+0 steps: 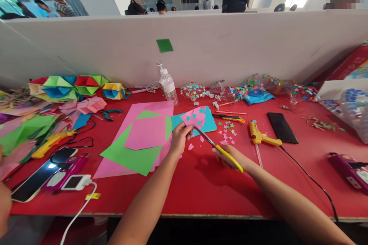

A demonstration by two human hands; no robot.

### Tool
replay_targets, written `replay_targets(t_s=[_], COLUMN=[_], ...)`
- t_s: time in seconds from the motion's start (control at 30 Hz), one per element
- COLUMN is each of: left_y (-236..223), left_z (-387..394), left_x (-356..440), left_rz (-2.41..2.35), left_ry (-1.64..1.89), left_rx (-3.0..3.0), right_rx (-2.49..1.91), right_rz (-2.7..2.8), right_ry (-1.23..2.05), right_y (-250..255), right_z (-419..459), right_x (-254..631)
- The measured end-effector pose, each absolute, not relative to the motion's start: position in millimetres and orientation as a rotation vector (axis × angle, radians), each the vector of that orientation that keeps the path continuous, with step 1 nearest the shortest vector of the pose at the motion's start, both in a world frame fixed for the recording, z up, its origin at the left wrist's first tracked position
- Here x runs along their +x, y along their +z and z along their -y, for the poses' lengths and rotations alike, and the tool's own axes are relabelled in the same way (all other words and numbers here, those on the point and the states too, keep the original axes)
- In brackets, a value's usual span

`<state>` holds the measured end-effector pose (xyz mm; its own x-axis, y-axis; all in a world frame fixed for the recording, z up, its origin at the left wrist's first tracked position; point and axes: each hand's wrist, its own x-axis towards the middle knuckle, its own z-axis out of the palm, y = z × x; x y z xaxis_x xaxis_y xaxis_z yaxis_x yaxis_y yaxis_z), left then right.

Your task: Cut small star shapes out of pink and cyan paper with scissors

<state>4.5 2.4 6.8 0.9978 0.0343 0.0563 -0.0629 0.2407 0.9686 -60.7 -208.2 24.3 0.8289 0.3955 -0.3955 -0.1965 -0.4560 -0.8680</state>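
Observation:
My left hand (180, 138) pinches the lower edge of a pink sheet of paper (188, 118) with star-shaped holes, through which blue shows. In my right hand (227, 156) is a pair of scissors (230, 158) with yellow handles, its blades pointing up-left and touching the pink paper's lower edge. A blue sheet (211, 120) lies behind the pink one. Small cut-out paper stars (227, 134), mostly pink, lie to the right, and pink scraps (191, 146) rest just below my left hand.
Pink and green sheets (126, 159) spread to the left. A yellow glue gun (260, 137), a black phone (283, 127) and a box cutter (230, 118) lie to the right. Plastic bottles (168, 86) stand by the partition (201, 46). Another person's hand (4, 203) shows at the left edge.

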Motion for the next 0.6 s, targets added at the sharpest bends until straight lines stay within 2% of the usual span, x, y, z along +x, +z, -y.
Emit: replay_targets(t_s=[0.6], left_y=[9.4], left_z=[-1.4], left_x=[2.5], left_rz=[0.012], left_ry=[0.052], left_rx=[1.302], right_rx=[-1.947], right_rz=[0.145], right_ry=[0.683], right_y=[31.1], right_z=[208.2], right_x=[-60.4])
